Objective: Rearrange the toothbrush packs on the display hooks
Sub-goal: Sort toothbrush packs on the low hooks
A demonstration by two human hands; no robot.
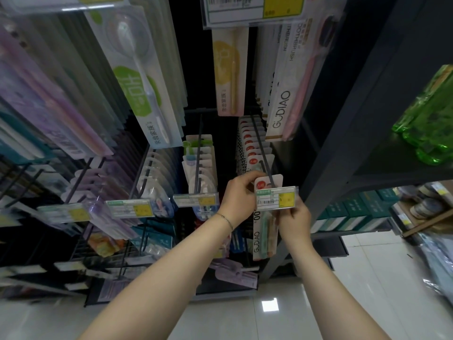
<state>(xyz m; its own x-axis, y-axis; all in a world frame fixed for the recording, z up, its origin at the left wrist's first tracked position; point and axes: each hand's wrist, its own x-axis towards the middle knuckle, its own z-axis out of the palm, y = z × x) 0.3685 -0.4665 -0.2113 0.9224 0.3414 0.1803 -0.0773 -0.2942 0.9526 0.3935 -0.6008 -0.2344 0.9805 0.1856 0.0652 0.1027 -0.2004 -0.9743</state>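
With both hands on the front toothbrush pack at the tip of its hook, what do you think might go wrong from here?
1. The toothbrush pack hangs right behind the price tag, so its top may snag or tear at the tip of the hook.
2. The left hand pinches only the top edge and the right hand holds the body. A loose grip might let it drop to the floor.
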